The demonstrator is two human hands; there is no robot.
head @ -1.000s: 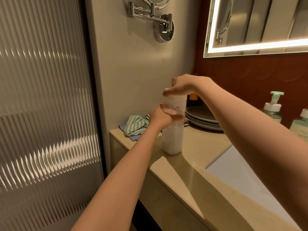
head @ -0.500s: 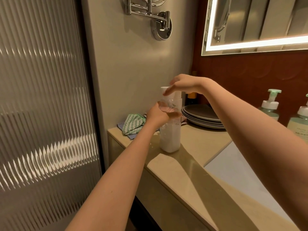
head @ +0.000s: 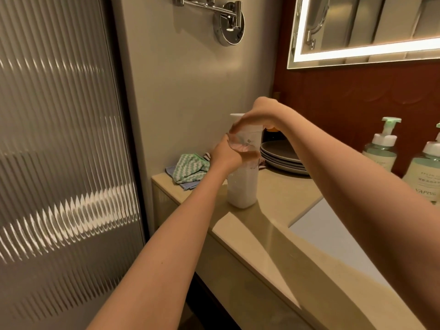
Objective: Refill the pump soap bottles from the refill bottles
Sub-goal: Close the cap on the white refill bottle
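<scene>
A translucent white pump bottle [head: 242,191] stands on the beige counter [head: 281,198] near the wall. My left hand [head: 226,154] wraps around its upper body. My right hand [head: 256,117] sits on top, fingers closed on the white pump head [head: 237,116]. White liquid fills the lower half of the bottle. Two pale green pump bottles stand at the far right, one [head: 381,151] behind the other [head: 426,172].
A stack of grey plates [head: 282,158] lies just behind the bottle. A green-and-white zigzag cloth [head: 190,170] sits in the counter's left corner. The white sink basin [head: 333,236] opens to the right. A ribbed glass door [head: 59,151] fills the left side.
My right hand has dropped lower onto the pump head and its fingers have closed around it. The left hand keeps its grip on the bottle, which stays in place.
</scene>
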